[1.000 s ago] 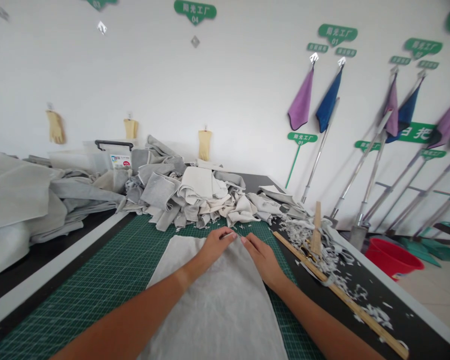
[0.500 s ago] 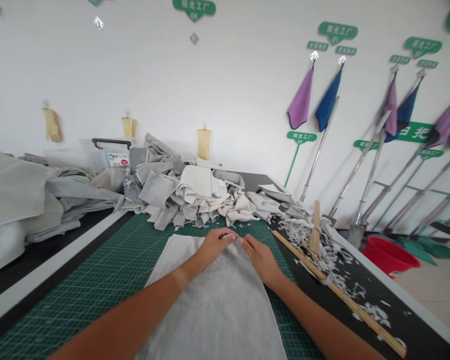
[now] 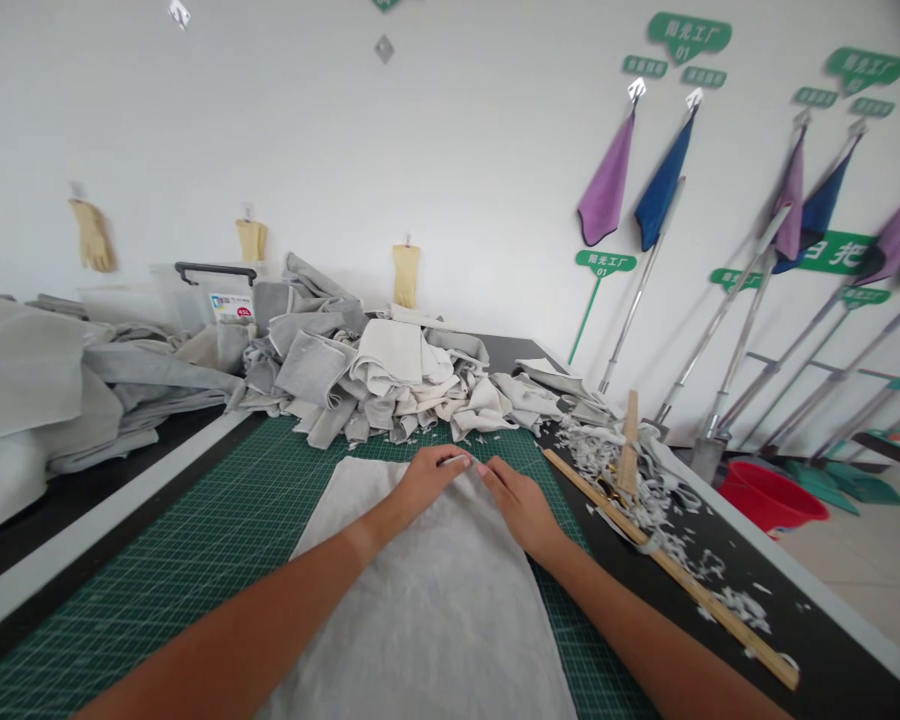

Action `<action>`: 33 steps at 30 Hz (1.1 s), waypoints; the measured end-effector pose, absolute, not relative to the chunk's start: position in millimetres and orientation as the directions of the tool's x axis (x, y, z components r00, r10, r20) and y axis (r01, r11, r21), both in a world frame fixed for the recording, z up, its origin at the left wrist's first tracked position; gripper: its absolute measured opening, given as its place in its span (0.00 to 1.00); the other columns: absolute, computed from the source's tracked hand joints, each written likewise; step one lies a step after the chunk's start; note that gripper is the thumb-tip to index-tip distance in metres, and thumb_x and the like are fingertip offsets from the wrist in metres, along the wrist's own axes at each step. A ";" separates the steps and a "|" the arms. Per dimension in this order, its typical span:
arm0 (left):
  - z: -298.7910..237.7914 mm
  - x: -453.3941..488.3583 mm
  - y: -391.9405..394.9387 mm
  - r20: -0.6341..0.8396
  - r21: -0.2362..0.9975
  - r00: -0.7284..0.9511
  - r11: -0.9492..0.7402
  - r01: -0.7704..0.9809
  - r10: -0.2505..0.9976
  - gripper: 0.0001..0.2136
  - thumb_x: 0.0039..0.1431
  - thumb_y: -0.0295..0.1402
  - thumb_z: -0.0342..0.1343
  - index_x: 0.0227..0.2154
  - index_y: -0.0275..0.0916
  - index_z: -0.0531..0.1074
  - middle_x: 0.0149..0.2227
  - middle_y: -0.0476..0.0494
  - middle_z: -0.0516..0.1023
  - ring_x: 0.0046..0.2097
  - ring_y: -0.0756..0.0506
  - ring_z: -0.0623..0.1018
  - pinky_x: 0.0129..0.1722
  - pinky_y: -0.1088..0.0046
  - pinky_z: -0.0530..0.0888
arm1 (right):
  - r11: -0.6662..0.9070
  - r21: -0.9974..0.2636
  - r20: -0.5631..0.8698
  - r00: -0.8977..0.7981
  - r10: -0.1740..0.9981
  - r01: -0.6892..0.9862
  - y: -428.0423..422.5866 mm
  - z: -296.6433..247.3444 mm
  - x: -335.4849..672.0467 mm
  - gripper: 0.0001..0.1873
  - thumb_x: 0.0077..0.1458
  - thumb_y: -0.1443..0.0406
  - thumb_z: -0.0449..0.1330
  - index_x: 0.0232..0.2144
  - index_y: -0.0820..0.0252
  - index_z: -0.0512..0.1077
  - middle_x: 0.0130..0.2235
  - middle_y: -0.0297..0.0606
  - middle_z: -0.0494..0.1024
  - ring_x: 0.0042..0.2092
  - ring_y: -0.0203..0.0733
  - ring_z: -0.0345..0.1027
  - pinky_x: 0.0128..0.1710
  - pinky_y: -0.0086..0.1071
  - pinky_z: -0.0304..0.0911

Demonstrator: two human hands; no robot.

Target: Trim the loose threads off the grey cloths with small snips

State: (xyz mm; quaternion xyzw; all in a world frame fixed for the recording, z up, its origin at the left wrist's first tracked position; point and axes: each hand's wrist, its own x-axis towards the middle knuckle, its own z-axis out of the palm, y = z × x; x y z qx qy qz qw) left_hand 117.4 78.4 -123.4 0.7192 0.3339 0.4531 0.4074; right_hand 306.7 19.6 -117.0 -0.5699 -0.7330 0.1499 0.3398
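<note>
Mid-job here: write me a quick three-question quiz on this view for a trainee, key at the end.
1. Multiple choice. What do the left hand and right hand both pinch?
(a) a pale-yellow glove
(b) the far edge of a light-grey fabric sheet
(c) a hanging purple cloth

2. True or false. The round red bucket stands on the green gridded cutting mat.

3. Fill in. The long, flat, light-brown wooden strip lies on the person's ____ side of the sheet.

Key: 1: b. 2: False; the bucket is beyond the right edge of the black tabletop. 3: right.
</note>
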 end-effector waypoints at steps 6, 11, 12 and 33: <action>-121.7 116.9 77.4 0.372 0.887 0.371 -0.443 0.128 0.851 0.14 0.61 0.41 0.55 0.36 0.38 0.82 0.40 0.44 0.84 0.44 0.41 0.80 0.46 0.71 0.72 | 0.299 -0.577 0.335 -0.114 0.935 0.760 19.7 -119.0 306.1 0.22 0.69 0.48 0.44 0.30 0.55 0.62 0.25 0.29 0.67 0.28 0.38 0.63 0.29 0.28 0.48; -123.9 116.9 79.3 0.367 0.892 0.383 -0.438 0.113 0.847 0.13 0.60 0.40 0.56 0.36 0.38 0.82 0.40 0.44 0.84 0.44 0.42 0.80 0.46 0.70 0.72 | 0.304 -0.556 0.338 -0.124 0.933 0.774 20.6 -118.8 306.5 0.23 0.69 0.48 0.43 0.30 0.55 0.62 0.25 0.30 0.68 0.28 0.39 0.64 0.29 0.28 0.48; -124.2 117.0 79.5 0.366 0.894 0.382 -0.435 0.110 0.848 0.12 0.60 0.40 0.57 0.36 0.38 0.82 0.40 0.44 0.84 0.44 0.41 0.80 0.46 0.70 0.72 | 0.303 -0.554 0.337 -0.123 0.933 0.775 20.8 -118.9 306.8 0.22 0.69 0.48 0.43 0.30 0.55 0.62 0.25 0.30 0.68 0.28 0.39 0.64 0.29 0.28 0.48; -122.9 119.9 80.0 0.384 0.865 0.400 -0.476 0.159 0.832 0.13 0.61 0.40 0.55 0.36 0.36 0.80 0.36 0.45 0.82 0.38 0.45 0.78 0.39 0.74 0.71 | 0.335 -0.707 0.313 -0.149 0.938 0.623 30.9 -121.1 311.9 0.13 0.61 0.53 0.57 0.36 0.55 0.74 0.32 0.31 0.75 0.34 0.40 0.66 0.35 0.29 0.57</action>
